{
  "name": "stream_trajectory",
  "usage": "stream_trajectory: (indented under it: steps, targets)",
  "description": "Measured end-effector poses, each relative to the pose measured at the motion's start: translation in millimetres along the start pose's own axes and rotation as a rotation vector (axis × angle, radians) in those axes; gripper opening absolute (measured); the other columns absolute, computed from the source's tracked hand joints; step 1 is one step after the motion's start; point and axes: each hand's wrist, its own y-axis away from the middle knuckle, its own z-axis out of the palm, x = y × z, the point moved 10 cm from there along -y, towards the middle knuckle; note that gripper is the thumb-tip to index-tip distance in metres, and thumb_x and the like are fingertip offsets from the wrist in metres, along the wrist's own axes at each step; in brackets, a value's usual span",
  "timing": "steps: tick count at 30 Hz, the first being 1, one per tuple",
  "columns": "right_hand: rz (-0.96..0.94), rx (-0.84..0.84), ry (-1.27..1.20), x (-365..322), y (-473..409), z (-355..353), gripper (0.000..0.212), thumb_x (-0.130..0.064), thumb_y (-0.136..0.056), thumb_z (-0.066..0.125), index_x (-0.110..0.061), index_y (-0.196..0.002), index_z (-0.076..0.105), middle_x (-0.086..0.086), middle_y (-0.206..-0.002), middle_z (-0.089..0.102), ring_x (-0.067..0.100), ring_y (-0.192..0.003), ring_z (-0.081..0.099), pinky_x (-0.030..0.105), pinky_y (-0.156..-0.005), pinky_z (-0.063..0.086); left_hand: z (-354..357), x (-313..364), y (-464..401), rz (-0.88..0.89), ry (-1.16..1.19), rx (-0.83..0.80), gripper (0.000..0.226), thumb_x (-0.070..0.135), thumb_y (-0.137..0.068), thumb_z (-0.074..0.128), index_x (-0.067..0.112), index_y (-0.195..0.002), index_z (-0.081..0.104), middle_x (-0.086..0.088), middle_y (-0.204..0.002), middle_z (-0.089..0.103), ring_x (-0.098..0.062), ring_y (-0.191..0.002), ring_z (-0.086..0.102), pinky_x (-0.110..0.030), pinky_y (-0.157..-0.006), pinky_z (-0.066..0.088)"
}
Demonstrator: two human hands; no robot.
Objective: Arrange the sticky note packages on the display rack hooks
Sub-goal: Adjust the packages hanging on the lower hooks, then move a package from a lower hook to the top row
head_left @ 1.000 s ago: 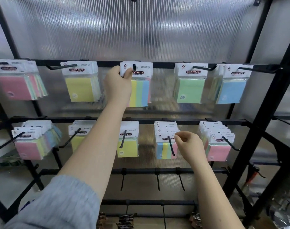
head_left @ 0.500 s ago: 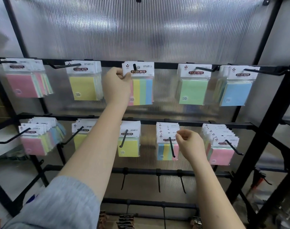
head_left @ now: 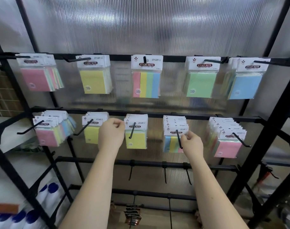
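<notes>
A black display rack (head_left: 198, 116) holds two rows of sticky note packages on hooks. The top row has pink (head_left: 36, 78), yellow (head_left: 94, 80), multicolour (head_left: 146, 84), green (head_left: 201, 84) and blue (head_left: 246, 85) packs. In the second row, my left hand (head_left: 111, 135) has its fingers curled and pinches the left edge of the header of a yellow package (head_left: 136, 140). My right hand (head_left: 191, 143) pinches the header of the front multicolour package (head_left: 171, 143) on its hook. Stacks of pink (head_left: 47, 135), yellow (head_left: 91, 133) and pink (head_left: 228, 148) packs hang beside them.
Three bare hooks (head_left: 164, 174) stick out from the third bar. White bottles with blue caps (head_left: 46, 195) stand on shelves at lower left. Dark clips (head_left: 132, 212) hang at the bottom. A slanted black frame post (head_left: 273, 129) runs along the right.
My left hand let go of the top-row multicolour package and dropped to the yellow package in the second row. My right hand stayed at the second-row multicolour stack.
</notes>
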Motion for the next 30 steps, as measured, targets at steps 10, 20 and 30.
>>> stream_trajectory:
  steps: [10,20,30]
  targets:
    - [0.148,0.083,-0.105,18,4,0,0.025,-0.017,-0.092,0.055,-0.014,-0.068,0.051,-0.003,-0.063,0.05,0.018,-0.061,0.044,0.025,-0.051,0.031,1,-43,7,-0.089,-0.147,-0.154,0.016,0.021,-0.09,0.049,0.024,-0.085,0.064,0.012,-0.082,0.056,-0.015,-0.081,0.053,-0.023,-0.061,0.035]
    - [0.097,0.034,-0.039,10,25,-8,0.041,-0.012,-0.093,0.044,-0.014,-0.054,0.03,-0.002,-0.048,0.028,0.017,-0.052,0.025,0.031,-0.048,0.017,13,-52,6,-0.098,-0.121,-0.204,0.019,0.017,-0.09,0.047,0.02,-0.093,0.066,0.006,-0.094,0.063,-0.014,-0.083,0.053,-0.022,-0.058,0.035]
    - [-0.02,0.001,0.153,-5,49,-28,0.039,-0.017,-0.097,0.038,-0.012,-0.059,0.033,0.001,-0.052,0.034,0.017,-0.051,0.03,0.031,-0.049,0.021,66,-44,-28,-0.106,-0.213,-0.39,0.035,0.016,-0.095,0.044,0.005,-0.126,0.053,-0.004,-0.106,0.06,-0.025,-0.092,0.05,-0.026,-0.077,0.036]
